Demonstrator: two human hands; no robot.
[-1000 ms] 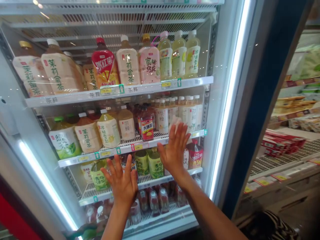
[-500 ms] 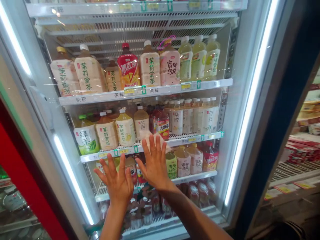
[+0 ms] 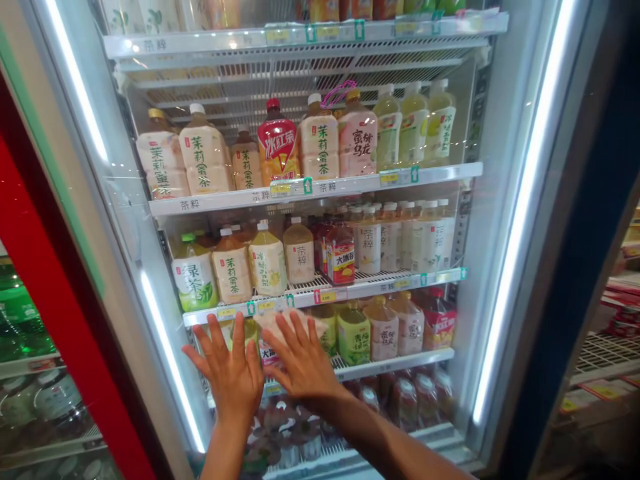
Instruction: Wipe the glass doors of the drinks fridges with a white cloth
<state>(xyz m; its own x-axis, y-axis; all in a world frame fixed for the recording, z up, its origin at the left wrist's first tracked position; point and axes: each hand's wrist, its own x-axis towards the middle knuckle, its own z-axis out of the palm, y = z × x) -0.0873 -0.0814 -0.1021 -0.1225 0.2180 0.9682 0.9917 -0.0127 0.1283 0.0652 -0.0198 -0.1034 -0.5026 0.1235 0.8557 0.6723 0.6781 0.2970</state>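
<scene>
My left hand (image 3: pixel 227 373) is open, its spread fingers lying against the clear glass door of a lit drinks fridge. Beside it, my right hand (image 3: pixel 300 357) holds a thin whitish cloth (image 3: pixel 317 324) pressed under its fingers on the glass. The fingers are stretched out over the cloth, which shows past the fingertips on both sides. Behind the glass at this height, bottles stand on a lower shelf, among them a green-labelled bottle (image 3: pixel 353 337) right of the cloth. My palms face away, so their contact with the glass is hidden.
Shelves of tea bottles fill the fridge, with a red-labelled bottle (image 3: pixel 278 143) higher up. A bright light strip (image 3: pixel 170 360) runs down the left side and another light strip (image 3: pixel 525 200) down the right. A red frame (image 3: pixel 65 300) borders the neighbouring unit at left.
My right hand and the cloth have moved down the glass, from the middle shelf's edge to the shelf below. My left hand stays nearly in place; the view has shifted slightly.
</scene>
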